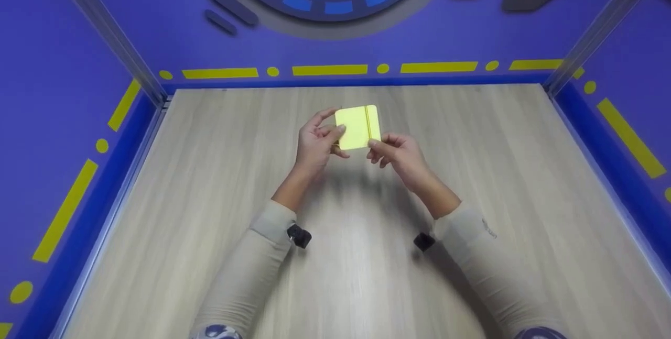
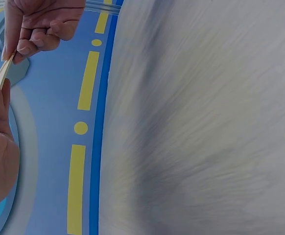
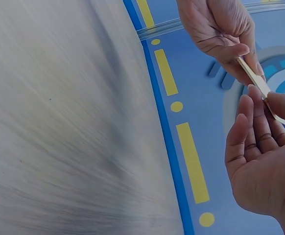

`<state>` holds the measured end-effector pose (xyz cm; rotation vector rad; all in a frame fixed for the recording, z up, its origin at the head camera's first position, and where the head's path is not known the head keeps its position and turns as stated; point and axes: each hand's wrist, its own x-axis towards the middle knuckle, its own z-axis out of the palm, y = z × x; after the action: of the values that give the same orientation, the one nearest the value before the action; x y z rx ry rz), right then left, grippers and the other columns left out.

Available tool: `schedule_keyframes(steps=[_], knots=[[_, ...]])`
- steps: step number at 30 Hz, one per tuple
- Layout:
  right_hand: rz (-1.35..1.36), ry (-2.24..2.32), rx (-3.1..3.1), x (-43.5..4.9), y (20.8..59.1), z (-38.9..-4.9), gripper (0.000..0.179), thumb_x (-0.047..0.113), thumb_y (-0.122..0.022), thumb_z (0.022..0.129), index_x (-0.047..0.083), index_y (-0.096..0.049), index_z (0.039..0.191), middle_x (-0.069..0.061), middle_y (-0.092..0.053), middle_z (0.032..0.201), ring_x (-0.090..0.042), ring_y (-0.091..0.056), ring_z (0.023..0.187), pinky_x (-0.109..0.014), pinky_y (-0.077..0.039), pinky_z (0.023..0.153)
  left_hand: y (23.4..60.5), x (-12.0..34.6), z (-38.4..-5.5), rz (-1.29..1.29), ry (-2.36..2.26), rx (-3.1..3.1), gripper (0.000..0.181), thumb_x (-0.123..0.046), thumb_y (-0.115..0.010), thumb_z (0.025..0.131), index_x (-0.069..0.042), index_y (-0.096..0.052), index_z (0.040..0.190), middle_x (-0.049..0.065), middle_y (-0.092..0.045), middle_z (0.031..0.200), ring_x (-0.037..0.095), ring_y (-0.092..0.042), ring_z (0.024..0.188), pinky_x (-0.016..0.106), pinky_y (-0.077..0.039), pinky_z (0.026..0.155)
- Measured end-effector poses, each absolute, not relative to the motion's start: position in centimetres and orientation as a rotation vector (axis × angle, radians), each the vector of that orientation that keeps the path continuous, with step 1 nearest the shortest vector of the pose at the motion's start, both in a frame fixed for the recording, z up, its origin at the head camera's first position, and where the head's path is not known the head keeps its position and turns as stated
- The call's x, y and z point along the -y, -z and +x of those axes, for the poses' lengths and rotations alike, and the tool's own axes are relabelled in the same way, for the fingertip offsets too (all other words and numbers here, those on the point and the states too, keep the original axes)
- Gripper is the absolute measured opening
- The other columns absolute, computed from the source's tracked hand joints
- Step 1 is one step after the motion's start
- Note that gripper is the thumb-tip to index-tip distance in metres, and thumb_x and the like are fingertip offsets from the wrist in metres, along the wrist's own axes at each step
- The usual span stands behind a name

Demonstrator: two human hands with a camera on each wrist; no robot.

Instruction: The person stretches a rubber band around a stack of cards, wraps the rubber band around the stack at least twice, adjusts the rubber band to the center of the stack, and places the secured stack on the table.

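Observation:
A small, square yellow notebook (image 1: pixel 354 128) with rounded corners is held up above the table, its flat cover facing the head camera. A darker yellow elastic band (image 1: pixel 368 123) runs along its right side. My left hand (image 1: pixel 313 142) grips the left edge, thumb lying on the cover and fingers behind. At the lower right corner, my right hand (image 1: pixel 402 154) pinches the notebook by the band's lower end, thumb in front. Both wrist views catch the notebook (image 3: pixel 253 77) nearly edge-on, as a thin slab between the two hands.
Below the hands spreads a light wood-grain table (image 1: pixel 346 276). Blue panels with yellow dashes (image 1: pixel 329 69) enclose it at the back and both sides, with metal posts (image 1: pixel 112 30) at the corners. Small black cameras (image 1: pixel 299 236) sit on both sleeved wrists.

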<state>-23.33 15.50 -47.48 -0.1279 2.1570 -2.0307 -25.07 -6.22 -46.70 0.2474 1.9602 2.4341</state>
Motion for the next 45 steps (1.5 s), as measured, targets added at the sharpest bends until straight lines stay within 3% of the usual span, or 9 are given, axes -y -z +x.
schedule_keyframes(steps=[14,21,27,31,38,45], knots=[[-0.144,2.039,-2.154,-15.4,47.3,-23.0,0.033,0.024,-0.071,0.102,-0.008,-0.068,0.109,0.001,-0.075,0.082,-0.015,-0.069,0.076,-0.027,-0.057,0.067,46.8,6.7,-25.2,0.205,-2.454,-1.973,0.043,0.002,-0.07,0.1,-0.006,-0.061,0.142,0.018,-0.081,0.096,0.021,-0.073,0.059,0.029,-0.063,0.056],[-0.152,2.02,-2.192,-14.9,47.3,-22.8,0.022,0.022,-0.07,0.103,0.001,-0.071,0.102,0.001,-0.075,0.081,-0.015,-0.068,0.074,-0.026,-0.057,0.067,46.5,6.5,-25.1,0.184,-2.437,-2.012,0.041,0.0,-0.07,0.1,-0.006,-0.061,0.14,0.015,-0.081,0.091,0.018,-0.072,0.059,0.028,-0.063,0.055],[-0.147,2.02,-2.205,-14.6,47.4,-22.8,0.024,0.022,-0.071,0.103,-0.002,-0.072,0.106,0.001,-0.076,0.08,-0.014,-0.069,0.073,-0.025,-0.057,0.066,46.5,6.5,-25.1,0.19,-2.434,-2.032,0.045,0.0,-0.07,0.101,-0.004,-0.059,0.144,0.013,-0.08,0.089,0.017,-0.07,0.057,0.027,-0.062,0.054],[-0.121,2.007,-2.201,-14.8,47.2,-22.9,0.024,0.023,-0.072,0.102,-0.001,-0.072,0.106,0.002,-0.076,0.08,-0.014,-0.069,0.075,-0.025,-0.057,0.066,46.6,6.7,-25.0,0.209,-2.398,-2.062,0.046,-0.004,-0.07,0.102,-0.012,-0.06,0.147,0.013,-0.08,0.09,0.017,-0.07,0.059,0.027,-0.062,0.055],[-0.134,2.035,-2.17,-15.0,47.0,-23.0,0.02,0.023,-0.073,0.101,0.003,-0.07,0.099,0.002,-0.076,0.08,-0.014,-0.069,0.075,-0.027,-0.057,0.066,46.6,6.8,-25.2,0.229,-2.38,-2.105,0.043,-0.005,-0.07,0.102,-0.012,-0.063,0.143,0.016,-0.081,0.093,0.033,-0.073,0.064,0.029,-0.063,0.056],[-0.153,2.011,-2.176,-14.6,47.3,-22.9,0.026,0.021,-0.071,0.102,-0.003,-0.072,0.112,0.001,-0.076,0.081,-0.016,-0.068,0.076,-0.026,-0.056,0.066,46.6,6.6,-25.2,0.269,-2.406,-2.054,0.046,0.001,-0.069,0.101,-0.001,-0.058,0.146,0.02,-0.081,0.094,0.018,-0.074,0.062,0.029,-0.063,0.056]])
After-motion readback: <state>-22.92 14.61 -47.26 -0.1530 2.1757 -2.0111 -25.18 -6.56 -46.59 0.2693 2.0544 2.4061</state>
